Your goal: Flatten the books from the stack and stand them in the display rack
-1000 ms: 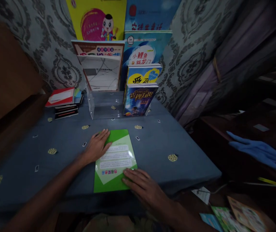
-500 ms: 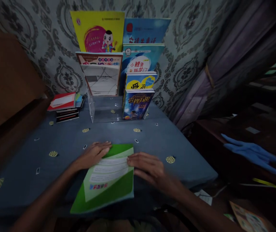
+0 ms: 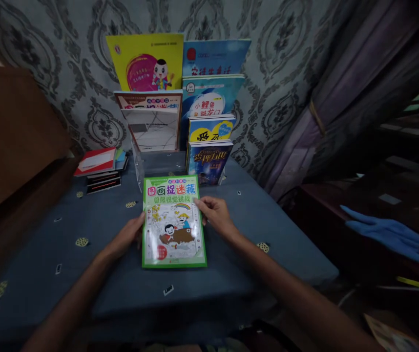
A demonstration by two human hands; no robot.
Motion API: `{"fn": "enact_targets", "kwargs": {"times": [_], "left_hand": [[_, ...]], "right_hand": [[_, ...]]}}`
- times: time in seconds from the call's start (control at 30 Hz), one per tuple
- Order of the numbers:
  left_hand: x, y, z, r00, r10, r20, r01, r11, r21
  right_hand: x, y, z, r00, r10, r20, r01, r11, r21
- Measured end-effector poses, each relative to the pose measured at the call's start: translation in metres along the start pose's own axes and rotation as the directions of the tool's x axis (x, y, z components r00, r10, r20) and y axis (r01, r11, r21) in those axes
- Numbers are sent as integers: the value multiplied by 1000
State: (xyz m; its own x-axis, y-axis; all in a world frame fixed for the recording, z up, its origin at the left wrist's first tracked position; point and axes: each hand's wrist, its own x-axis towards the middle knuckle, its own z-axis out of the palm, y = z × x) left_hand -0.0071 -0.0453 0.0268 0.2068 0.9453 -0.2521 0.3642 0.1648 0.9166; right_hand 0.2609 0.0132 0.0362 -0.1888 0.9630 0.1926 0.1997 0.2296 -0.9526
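A green-bordered children's picture book [image 3: 174, 222] is held upright-facing in front of me, its illustrated cover toward me. My left hand [image 3: 133, 231] grips its left edge, with the fingertips partly hidden behind it. On the upper right edge, my right hand [image 3: 212, 213] pinches the cover with the thumb in front. Just behind the book stands a clear acrylic rack [image 3: 138, 168]. A dark blue storybook [image 3: 209, 159] is in its front right slot, and a white-covered book [image 3: 152, 129] leans in its left side.
Taller yellow [image 3: 147, 58] and blue books [image 3: 217, 56] stand at the rack's back against the patterned wall. Left of it lies a small stack with a red book [image 3: 95, 161]. A blue glove [image 3: 392, 234] lies on the dark surface at right, beyond the table edge.
The green book has been turned over from its back to its front cover and moved forward, toward the rack. Both hands now hold its side edges instead of lying on it.
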Motion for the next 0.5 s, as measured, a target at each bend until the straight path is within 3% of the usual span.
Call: {"fn": "enact_targets", "kwargs": {"times": [0.07,0.2,0.33,0.5], "left_hand": [[-2,-1,-7,997,-70,10,68,989,128],[2,-8,-19,992,-83,-94,103,968,228],[6,-8,-18,979,109,-172,-24,901,434],[15,-6,-5,904,382,-193,-79,592,802]], "right_hand": [[3,18,2,999,31,23,-26,981,-191],[1,37,1,999,18,41,8,823,-568],[1,37,0,995,56,86,12,768,-641],[7,34,1,991,84,100,1,761,-649]]}}
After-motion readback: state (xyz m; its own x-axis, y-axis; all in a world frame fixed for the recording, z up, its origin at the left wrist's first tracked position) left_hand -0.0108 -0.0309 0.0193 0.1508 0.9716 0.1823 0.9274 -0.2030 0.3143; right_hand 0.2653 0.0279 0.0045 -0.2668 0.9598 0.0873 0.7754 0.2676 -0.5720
